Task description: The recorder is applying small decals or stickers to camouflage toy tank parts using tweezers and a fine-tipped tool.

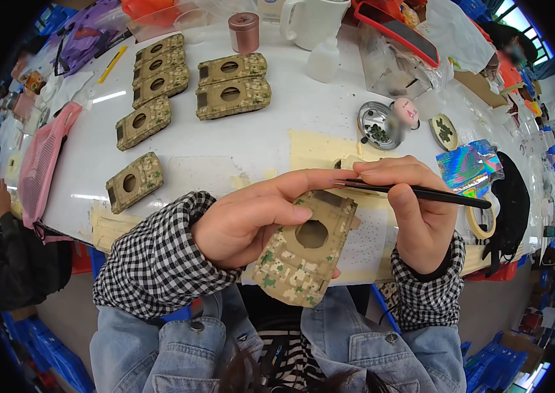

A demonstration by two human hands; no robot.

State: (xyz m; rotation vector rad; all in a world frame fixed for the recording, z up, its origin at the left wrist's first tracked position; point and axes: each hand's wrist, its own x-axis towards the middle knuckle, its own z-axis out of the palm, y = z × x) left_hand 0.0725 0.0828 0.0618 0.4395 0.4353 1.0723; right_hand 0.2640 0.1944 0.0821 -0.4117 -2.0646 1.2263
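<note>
My left hand (241,219) grips a camouflage toy tank hull (284,278), tan with green and brown patches and a round hole in its top. The thumb presses on the upper face, and the hull is tilted above the table's near edge. In my right hand (421,216) is a pair of black tweezers (444,195), closed between thumb and fingers. Their tips meet the left index finger just above the hull; whether they pinch a small part cannot be made out. A metal dish (389,141) with small dark green parts lies beyond the right hand.
Several matching hulls (134,182) stand in rows at the left and centre back. A cream dish (444,133) holds more green parts. Nearby are a tape roll (480,226), a holographic pouch (467,167), a white bottle (323,60), a pink tin (244,34) and a pink mesh bag (45,167).
</note>
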